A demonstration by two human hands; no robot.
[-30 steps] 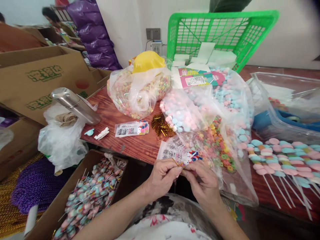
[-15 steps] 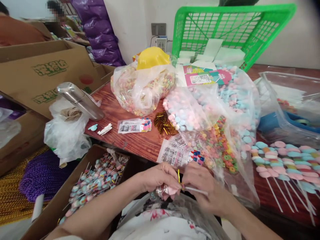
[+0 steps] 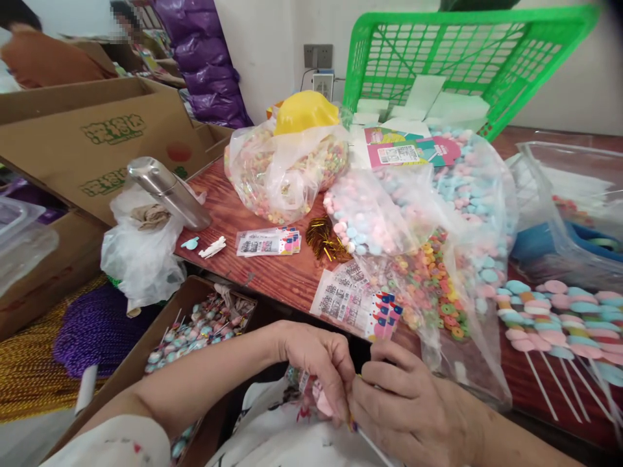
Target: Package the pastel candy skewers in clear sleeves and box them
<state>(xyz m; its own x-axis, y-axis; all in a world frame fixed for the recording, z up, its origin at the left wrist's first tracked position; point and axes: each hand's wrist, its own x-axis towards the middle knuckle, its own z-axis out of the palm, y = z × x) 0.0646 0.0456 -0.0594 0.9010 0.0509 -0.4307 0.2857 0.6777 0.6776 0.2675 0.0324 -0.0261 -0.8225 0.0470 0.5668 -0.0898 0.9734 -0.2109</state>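
Observation:
A pink marshmallow skewer (image 3: 321, 399) in clear wrapping is held low over my lap. My left hand (image 3: 318, 363) is closed around its wrapped neck. Pressed up against it, my right hand (image 3: 413, 399) has its fingers pinched on a gold twist tie (image 3: 353, 426), mostly hidden by the fingers. The white stick (image 3: 374, 449) slants down below my right hand. Just beyond the hands lie printed plastic sleeves (image 3: 341, 301), and behind these a bundle of gold twist ties (image 3: 326, 239).
Bags of pink and blue marshmallows (image 3: 360, 211) and ring candies (image 3: 287, 168) cover the table's middle. Unwrapped skewers (image 3: 559, 318) lie at right. A carton (image 3: 195, 331) of wrapped skewers stands at lower left, a steel flask (image 3: 168, 194) above it. A green basket (image 3: 350, 84) leans behind.
Both hands have moved down and closer to me with the skewer, its stick now pointing more downward. The gold tie that stuck up between the hands is now mostly covered. The view has shifted slightly left.

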